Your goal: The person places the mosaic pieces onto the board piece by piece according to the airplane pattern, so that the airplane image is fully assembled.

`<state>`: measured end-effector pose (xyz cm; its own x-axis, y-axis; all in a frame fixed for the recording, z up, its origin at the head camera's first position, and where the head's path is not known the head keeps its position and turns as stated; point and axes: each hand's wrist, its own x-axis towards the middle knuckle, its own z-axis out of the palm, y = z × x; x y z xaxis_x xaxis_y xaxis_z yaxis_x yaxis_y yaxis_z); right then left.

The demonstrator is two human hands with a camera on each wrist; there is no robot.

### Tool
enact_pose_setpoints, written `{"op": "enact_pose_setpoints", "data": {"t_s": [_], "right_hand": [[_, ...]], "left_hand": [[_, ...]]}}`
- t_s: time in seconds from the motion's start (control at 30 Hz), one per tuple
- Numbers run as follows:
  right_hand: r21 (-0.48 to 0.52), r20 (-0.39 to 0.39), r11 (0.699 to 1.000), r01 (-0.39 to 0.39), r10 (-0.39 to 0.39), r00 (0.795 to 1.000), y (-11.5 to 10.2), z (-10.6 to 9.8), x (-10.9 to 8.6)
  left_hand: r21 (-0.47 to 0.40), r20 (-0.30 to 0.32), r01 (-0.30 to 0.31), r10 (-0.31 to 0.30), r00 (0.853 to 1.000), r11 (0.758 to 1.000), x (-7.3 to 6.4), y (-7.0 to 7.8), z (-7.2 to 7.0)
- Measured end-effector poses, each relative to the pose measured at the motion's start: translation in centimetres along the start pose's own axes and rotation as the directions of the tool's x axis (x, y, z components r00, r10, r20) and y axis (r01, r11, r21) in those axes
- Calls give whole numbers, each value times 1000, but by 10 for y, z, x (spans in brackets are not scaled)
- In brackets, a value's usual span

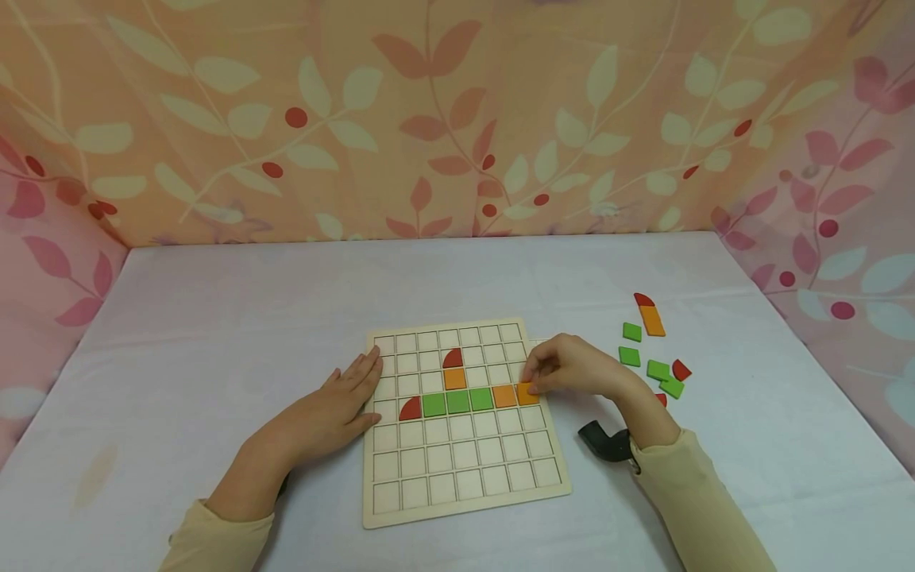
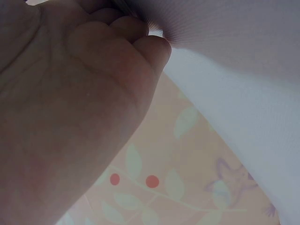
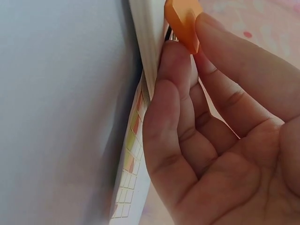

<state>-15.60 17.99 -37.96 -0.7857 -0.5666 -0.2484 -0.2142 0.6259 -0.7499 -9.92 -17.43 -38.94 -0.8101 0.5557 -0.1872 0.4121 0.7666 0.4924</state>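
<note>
A pale wooden grid board (image 1: 465, 453) lies on the white cloth. My right hand (image 1: 579, 367) pinches an orange square tile (image 3: 182, 21) between thumb and finger, at the right end of a row on the board. In that row sit a red quarter-round tile (image 1: 411, 409), several green squares (image 1: 457, 402) and another orange square (image 1: 503, 396). Above the row are an orange square (image 1: 454, 378) and a red quarter-round (image 1: 453, 358). My left hand (image 1: 330, 409) rests with extended fingers at the board's left edge. The left wrist view hides its fingertips.
Loose green tiles (image 1: 630, 356), red quarter-rounds (image 1: 681, 370) and orange tiles (image 1: 651, 321) lie to the right, beyond my right hand. A black curved piece (image 1: 604, 442) is by the right wrist. A sheet with a coloured grid (image 3: 129, 173) shows in the right wrist view.
</note>
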Motion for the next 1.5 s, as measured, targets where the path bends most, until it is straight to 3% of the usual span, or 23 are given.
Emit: {"op": "enact_pose_setpoints", "data": {"t_s": [0.57, 0.9, 1.2, 1.5], "right_hand": [[51, -10, 999, 0, 0, 1000, 0, -8, -3], [130, -100, 989, -62, 76, 992, 13, -30, -17], [99, -239, 985, -144, 164, 957, 28, -58, -30], [55, -313, 976, -212, 219, 924, 47, -80, -45]], "left_hand": [[5, -3, -1, 1, 1000, 1000, 0, 0, -1], [-2, -7, -7, 7, 1000, 1000, 0, 1, -2], [-1, -5, -9, 9, 1000, 1000, 0, 0, -1], [3, 1, -6, 6, 1000, 1000, 1, -3, 2]]}}
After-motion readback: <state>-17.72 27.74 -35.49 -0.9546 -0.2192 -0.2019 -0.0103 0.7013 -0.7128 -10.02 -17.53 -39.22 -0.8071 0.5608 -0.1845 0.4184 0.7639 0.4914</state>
